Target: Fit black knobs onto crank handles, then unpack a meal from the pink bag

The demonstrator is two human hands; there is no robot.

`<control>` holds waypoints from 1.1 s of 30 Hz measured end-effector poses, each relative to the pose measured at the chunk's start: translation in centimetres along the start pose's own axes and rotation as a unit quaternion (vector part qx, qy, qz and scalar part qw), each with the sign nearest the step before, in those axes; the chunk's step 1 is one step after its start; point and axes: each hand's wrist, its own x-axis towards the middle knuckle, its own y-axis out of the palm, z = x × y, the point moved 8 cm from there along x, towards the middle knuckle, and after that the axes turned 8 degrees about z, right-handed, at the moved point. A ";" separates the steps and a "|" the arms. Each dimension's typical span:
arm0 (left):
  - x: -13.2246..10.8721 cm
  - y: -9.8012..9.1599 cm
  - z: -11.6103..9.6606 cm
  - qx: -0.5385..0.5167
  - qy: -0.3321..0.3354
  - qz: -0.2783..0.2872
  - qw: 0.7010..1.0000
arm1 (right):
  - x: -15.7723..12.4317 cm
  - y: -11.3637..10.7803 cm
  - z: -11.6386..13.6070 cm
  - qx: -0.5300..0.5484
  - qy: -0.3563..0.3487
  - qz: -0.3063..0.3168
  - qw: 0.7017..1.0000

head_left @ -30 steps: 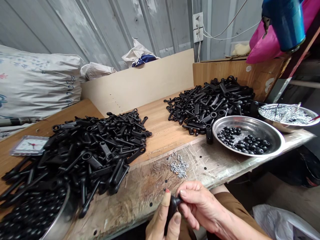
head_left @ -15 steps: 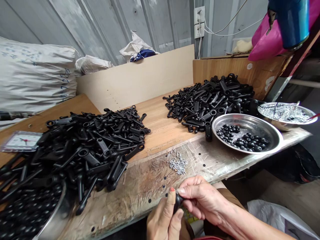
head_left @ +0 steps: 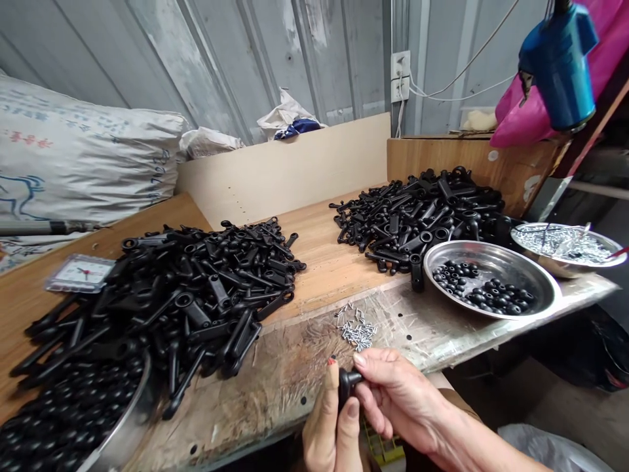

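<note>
A small black crank handle (head_left: 346, 385) is held between my two hands in front of the bench edge. My left hand (head_left: 330, 419) grips its wide end between thumb and fingers; one fingertip shows red. On its narrow stem, my right hand (head_left: 393, 387) closes with thumb and forefinger. Part of the handle is hidden by the fingers. Just beyond my hands, a small heap of short metal pins (head_left: 360, 334) lies on the worn bench surface (head_left: 275, 387).
Black handles form a left pile (head_left: 211, 288) and a right pile (head_left: 417, 216). Black balls sit in a steel bowl (head_left: 553, 298) and a left metal container (head_left: 142, 393). Another bowl (head_left: 609, 259) holds shiny metal pieces. A clock (head_left: 81, 272) and a hanging blue tool (head_left: 560, 72) flank the bench.
The camera view has shifted, so the bench sits lower and further right. My hands still hold the black handle, and more of its stem now shows between them.
</note>
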 end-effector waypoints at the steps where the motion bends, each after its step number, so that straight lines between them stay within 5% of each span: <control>1: 0.1 0.0 0.1 -0.029 -0.026 -0.004 0.999 | 0.0 0.0 0.2 0.002 0.000 0.002 1.000; 8: -0.7 -1.1 2.3 -0.108 -0.182 -0.044 0.976 | -0.2 0.2 0.8 0.014 -0.003 -0.003 1.000; 15: -0.7 -1.8 2.2 -0.079 -0.199 -0.044 0.976 | -0.7 1.0 0.8 -0.028 -0.018 0.018 0.999; 26: -0.7 -1.2 1.3 -0.056 -0.171 -0.015 0.984 | -1.3 -0.3 0.3 -0.058 -0.049 -0.043 0.996; 33: -0.3 -0.6 -0.3 0.027 0.001 0.041 0.999 | -1.5 -1.2 -0.1 -0.074 -0.033 -0.079 0.994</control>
